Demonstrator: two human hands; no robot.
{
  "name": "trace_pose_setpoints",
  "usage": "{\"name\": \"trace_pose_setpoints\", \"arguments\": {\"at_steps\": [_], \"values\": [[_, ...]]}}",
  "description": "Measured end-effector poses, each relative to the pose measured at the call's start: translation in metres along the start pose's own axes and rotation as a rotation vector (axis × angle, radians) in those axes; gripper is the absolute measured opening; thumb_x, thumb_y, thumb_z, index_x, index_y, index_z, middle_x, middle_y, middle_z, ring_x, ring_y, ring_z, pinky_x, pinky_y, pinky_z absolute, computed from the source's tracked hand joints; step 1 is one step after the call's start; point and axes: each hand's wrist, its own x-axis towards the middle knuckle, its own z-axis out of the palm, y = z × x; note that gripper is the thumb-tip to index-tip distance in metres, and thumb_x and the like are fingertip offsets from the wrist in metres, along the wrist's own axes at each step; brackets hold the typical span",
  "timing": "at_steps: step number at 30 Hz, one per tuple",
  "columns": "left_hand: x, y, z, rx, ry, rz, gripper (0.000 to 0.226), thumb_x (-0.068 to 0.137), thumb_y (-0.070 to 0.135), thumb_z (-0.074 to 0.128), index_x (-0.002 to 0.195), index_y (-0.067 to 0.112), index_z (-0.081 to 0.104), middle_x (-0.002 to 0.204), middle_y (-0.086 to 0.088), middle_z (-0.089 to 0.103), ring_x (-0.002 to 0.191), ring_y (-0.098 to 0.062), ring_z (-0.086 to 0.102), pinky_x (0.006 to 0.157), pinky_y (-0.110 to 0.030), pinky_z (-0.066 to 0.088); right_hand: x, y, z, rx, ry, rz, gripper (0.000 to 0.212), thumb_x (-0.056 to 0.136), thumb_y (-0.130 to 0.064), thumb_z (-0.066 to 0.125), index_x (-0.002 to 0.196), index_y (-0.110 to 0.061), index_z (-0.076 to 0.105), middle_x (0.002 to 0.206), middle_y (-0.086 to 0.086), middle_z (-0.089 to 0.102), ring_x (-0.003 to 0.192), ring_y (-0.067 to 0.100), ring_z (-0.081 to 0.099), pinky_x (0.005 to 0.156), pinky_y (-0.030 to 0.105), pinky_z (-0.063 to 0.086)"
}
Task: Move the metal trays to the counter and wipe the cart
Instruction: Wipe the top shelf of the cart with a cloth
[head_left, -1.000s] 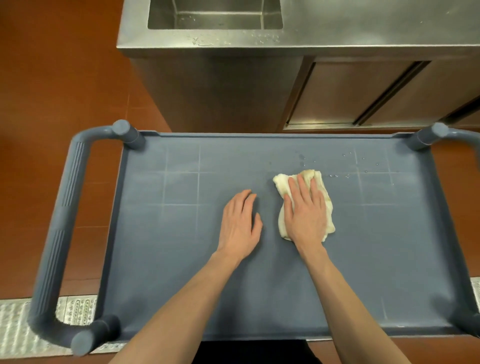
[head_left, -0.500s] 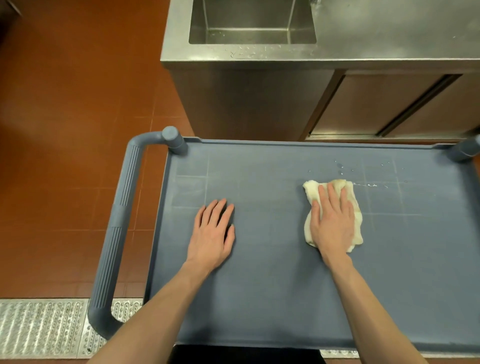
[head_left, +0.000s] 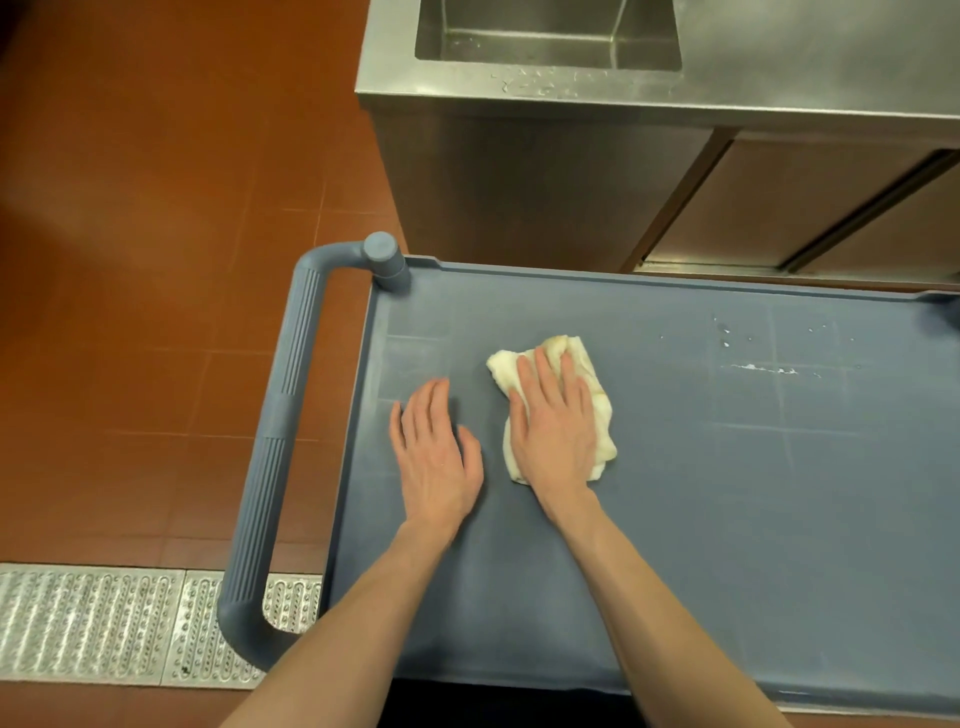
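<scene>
The grey-blue plastic cart (head_left: 727, 545) fills the lower right of the head view, its top bare of trays. A crumpled cream cloth (head_left: 597, 415) lies on its left half. My right hand (head_left: 553, 428) presses flat on the cloth with straight fingers. My left hand (head_left: 436, 457) rests flat on the cart top just left of the cloth, fingers straight and holding nothing. White drops and streaks (head_left: 763, 369) mark the cart top to the right of the cloth. No metal tray is in view.
The cart's ribbed handle (head_left: 275, 447) curves along its left end. Behind the cart stands a steel counter (head_left: 805, 57) with a sink basin (head_left: 545, 36) and sliding cabinet doors (head_left: 810, 208). Red floor tiles lie left, with a metal drain grate (head_left: 104, 623) at lower left.
My right hand has slid the cloth leftwards across the cart top, close to my left hand. The view has swung left, leaving the wet marks to the cloth's right.
</scene>
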Motion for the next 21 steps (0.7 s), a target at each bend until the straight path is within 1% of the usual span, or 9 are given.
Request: {"name": "trace_pose_setpoints", "arguments": {"at_steps": [3,6,9,11,13,14,15,17,21], "values": [[-0.001,-0.003,-0.002,-0.104,0.064,-0.095,0.062,0.093,0.010,0.052,0.153,0.002,0.040,0.156,-0.017,0.045,0.146,-0.034,0.038,0.130,-0.049,0.020,0.003,-0.024,0.002,0.002,-0.028,-0.061,0.049,0.106,-0.031,0.039,0.152,-0.020,0.052,0.161,0.002,0.048,0.155,0.031,0.032,0.123,0.044,0.030],[-0.001,-0.003,-0.002,-0.165,0.065,-0.080,0.057,0.096,0.015,0.049,0.151,0.002,0.042,0.156,-0.016,0.047,0.145,-0.033,0.041,0.129,-0.049,0.021,0.011,-0.046,0.005,0.004,-0.058,-0.160,0.053,0.104,-0.033,0.036,0.153,-0.020,0.051,0.162,0.001,0.047,0.155,0.032,0.033,0.122,0.043,0.031],[0.001,-0.004,-0.001,-0.229,0.082,-0.094,0.050,0.103,0.021,0.042,0.149,0.001,0.046,0.155,-0.015,0.048,0.144,-0.032,0.043,0.126,-0.054,0.026,0.022,-0.066,0.010,0.027,-0.085,-0.330,0.054,0.102,-0.035,0.037,0.151,-0.020,0.054,0.159,-0.002,0.050,0.153,0.031,0.038,0.123,0.041,0.031],[0.001,-0.007,-0.004,-0.246,0.093,-0.107,0.052,0.103,0.020,0.040,0.151,0.001,0.043,0.158,-0.016,0.045,0.148,-0.031,0.039,0.125,-0.057,0.026,0.027,-0.072,0.014,0.009,-0.159,-0.467,0.056,0.102,-0.036,0.038,0.156,-0.022,0.047,0.164,-0.005,0.043,0.156,0.030,0.032,0.125,0.044,0.031],[0.000,-0.009,-0.008,-0.245,0.075,-0.087,0.054,0.102,0.021,0.039,0.153,0.002,0.040,0.161,-0.015,0.040,0.152,-0.030,0.034,0.127,-0.056,0.022,0.026,-0.071,0.016,-0.036,-0.224,-0.571,0.058,0.105,-0.035,0.041,0.161,-0.025,0.037,0.170,-0.009,0.031,0.161,0.026,0.018,0.129,0.043,0.021],[-0.001,-0.010,-0.010,-0.237,0.062,-0.066,0.054,0.103,0.022,0.039,0.153,0.003,0.038,0.162,-0.015,0.039,0.153,-0.028,0.033,0.129,-0.056,0.020,0.024,-0.068,0.015,-0.036,-0.237,-0.605,0.058,0.105,-0.035,0.043,0.162,-0.026,0.036,0.171,-0.010,0.028,0.162,0.023,0.013,0.130,0.042,0.016],[-0.001,-0.011,-0.010,-0.223,0.051,-0.047,0.054,0.103,0.023,0.039,0.154,0.005,0.037,0.163,-0.014,0.038,0.153,-0.027,0.032,0.129,-0.055,0.018,0.020,-0.065,0.013,-0.016,-0.243,-0.624,0.057,0.105,-0.035,0.044,0.161,-0.027,0.037,0.171,-0.012,0.028,0.162,0.021,0.010,0.131,0.041,0.013],[-0.002,-0.012,-0.011,-0.188,0.038,-0.029,0.054,0.103,0.024,0.038,0.154,0.006,0.038,0.161,-0.013,0.040,0.152,-0.027,0.035,0.128,-0.057,0.019,0.009,-0.058,0.007,0.037,-0.239,-0.620,0.053,0.105,-0.034,0.043,0.157,-0.027,0.043,0.168,-0.013,0.034,0.162,0.019,0.012,0.130,0.040,0.015],[-0.003,-0.015,-0.010,-0.159,0.061,-0.038,0.052,0.104,0.023,0.039,0.152,0.003,0.042,0.157,-0.015,0.046,0.149,-0.029,0.038,0.126,-0.060,0.023,-0.021,-0.029,-0.002,0.061,-0.121,-0.501,0.050,0.105,-0.035,0.041,0.152,-0.024,0.054,0.162,-0.006,0.046,0.158,0.023,0.027,0.126,0.042,0.023]]}}
